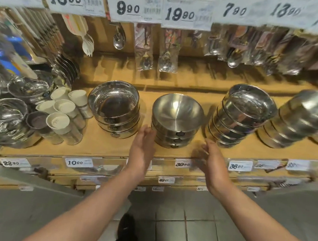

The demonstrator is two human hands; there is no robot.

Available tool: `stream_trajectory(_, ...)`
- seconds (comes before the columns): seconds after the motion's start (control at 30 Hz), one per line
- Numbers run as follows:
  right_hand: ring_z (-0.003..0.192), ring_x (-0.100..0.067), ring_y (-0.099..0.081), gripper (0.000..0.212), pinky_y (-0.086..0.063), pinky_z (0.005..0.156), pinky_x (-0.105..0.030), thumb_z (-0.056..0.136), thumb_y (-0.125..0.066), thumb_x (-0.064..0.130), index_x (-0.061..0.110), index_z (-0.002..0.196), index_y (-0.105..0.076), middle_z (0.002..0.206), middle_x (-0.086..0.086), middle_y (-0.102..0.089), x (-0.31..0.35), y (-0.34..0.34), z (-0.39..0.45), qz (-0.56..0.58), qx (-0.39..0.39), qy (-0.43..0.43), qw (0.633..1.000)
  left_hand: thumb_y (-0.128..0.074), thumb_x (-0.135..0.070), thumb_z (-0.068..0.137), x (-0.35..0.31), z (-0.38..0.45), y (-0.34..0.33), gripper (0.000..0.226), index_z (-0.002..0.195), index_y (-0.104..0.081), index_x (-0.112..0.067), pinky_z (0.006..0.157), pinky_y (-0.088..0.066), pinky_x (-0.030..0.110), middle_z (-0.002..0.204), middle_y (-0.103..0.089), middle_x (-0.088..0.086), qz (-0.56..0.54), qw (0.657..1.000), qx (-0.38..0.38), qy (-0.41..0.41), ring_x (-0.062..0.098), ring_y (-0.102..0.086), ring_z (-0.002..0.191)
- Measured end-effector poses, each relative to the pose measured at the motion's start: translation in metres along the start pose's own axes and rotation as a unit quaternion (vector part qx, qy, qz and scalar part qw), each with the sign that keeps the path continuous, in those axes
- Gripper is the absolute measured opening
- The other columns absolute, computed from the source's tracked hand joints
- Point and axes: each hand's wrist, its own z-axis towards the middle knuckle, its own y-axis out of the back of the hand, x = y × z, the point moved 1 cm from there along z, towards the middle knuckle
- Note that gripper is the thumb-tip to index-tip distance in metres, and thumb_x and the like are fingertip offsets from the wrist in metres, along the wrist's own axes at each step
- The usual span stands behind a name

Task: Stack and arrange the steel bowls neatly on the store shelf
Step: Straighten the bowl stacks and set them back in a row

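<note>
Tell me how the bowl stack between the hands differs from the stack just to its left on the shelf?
The middle stack has a brushed, matte inside; the left stack is mirror-shiny with a dark reflection. The middle stack's bowls flare out from a narrow base; the left stack's walls look straighter. The left hand reaches the middle stack's side, the right hand is near it; nothing touches the left stack. Both are steel, nested upright, with dark labels.

The wooden shelf (102,144) carries four stacks of steel bowls (176,120), white-capped shakers (64,119), and, blurred at left, seemingly more steelware (5,114).
</note>
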Motion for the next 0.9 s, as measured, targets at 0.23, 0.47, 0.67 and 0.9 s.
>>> stream_trajectory(0.23,0.134,-0.013,-0.054,0.035,-0.042,0.115,-0.043,0.107,-0.044,0.041,0.036,0.136,-0.062,0.136,0.016,-0.066,0.01,-0.028,0.047,0.03,0.054,0.036,0.997,-0.034,-0.036,0.111,-0.009,0.027,-0.017,0.043,0.152,-0.044,-0.024,0.114,-0.033,0.041,0.156,-0.05,-0.002,-0.124,0.991,0.054,0.019,0.013,-0.04,0.146)
stream_trajectory(0.47,0.116,0.002,-0.065,0.037,-0.055,0.097,-0.031,0.108,-0.041,0.037,0.031,0.141,-0.058,0.127,0.019,-0.07,0.017,-0.041,0.052,0.073,0.052,0.036,0.995,-0.06,-0.039,0.1,-0.01,0.042,-0.013,0.057,0.153,-0.043,-0.028,0.101,-0.048,0.036,0.148,-0.057,-0.003,-0.078,0.997,0.025,-0.016,0.016,-0.053,0.135)
stream_trajectory(0.67,0.123,-0.003,-0.061,0.036,-0.046,0.112,-0.04,0.11,-0.039,0.032,0.033,0.14,-0.059,0.129,0.016,-0.069,0.019,-0.042,0.052,0.082,0.046,0.038,0.995,-0.053,-0.036,0.105,-0.009,0.044,-0.017,0.039,0.144,-0.055,-0.037,0.108,-0.051,0.039,0.135,-0.069,-0.006,-0.043,0.999,0.009,-0.002,0.012,-0.066,0.122)
stream_trajectory(0.9,0.132,-0.007,-0.057,0.049,-0.04,0.117,-0.05,0.098,-0.051,0.052,0.039,0.144,-0.053,0.141,0.013,-0.063,0.022,-0.037,0.06,0.087,0.104,0.044,0.99,-0.046,-0.037,0.107,-0.028,0.034,-0.031,0.043,0.142,-0.056,-0.016,0.106,-0.053,0.047,0.125,-0.072,-0.003,-0.002,0.999,-0.035,-0.028,0.01,-0.067,0.113)
